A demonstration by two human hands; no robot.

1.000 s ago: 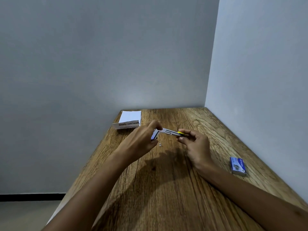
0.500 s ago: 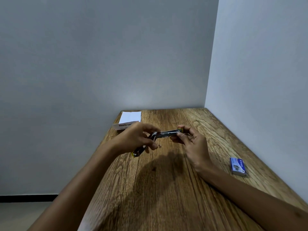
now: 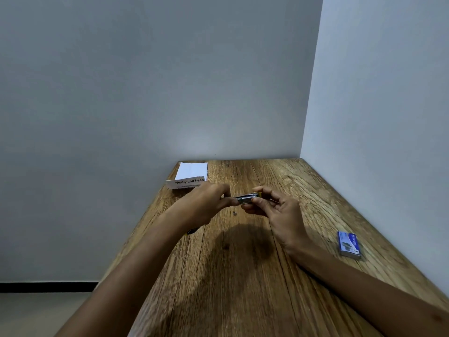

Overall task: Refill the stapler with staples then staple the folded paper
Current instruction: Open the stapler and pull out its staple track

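The stapler (image 3: pixel 247 198) was held just above the table (image 3: pixel 243 276), between the two hands. The left hand (image 3: pixel 206 203) gripped its left end with fingers curled over it, so that most of the body was hidden there. The right hand (image 3: pixel 274 210) pinched the stapler's right end, thumb below and forefinger on top by the yellow part. The metal staple channel showed between the hands; whether it was fully opened could not be told.

The folded paper (image 3: pixel 190 175) lay beyond the stapler and to its left, well apart, at the table's far left corner. The blue staple box (image 3: pixel 349 244) sat well apart from the stapler, nearer the person and to its right, close to the wall. A tiny grey bit (image 3: pixel 234 212), perhaps loose staples, lay on the table just below the stapler.

The step in hand appeared to be working the magazine for refilling. To do it well, the left hand should have kept the body steady while the right moved only the sliding part, straight along the channel and without twisting, so nothing jammed. The channel ought to have faced upward, legs of any staple strip pointing down, before closing it gently until it caught.
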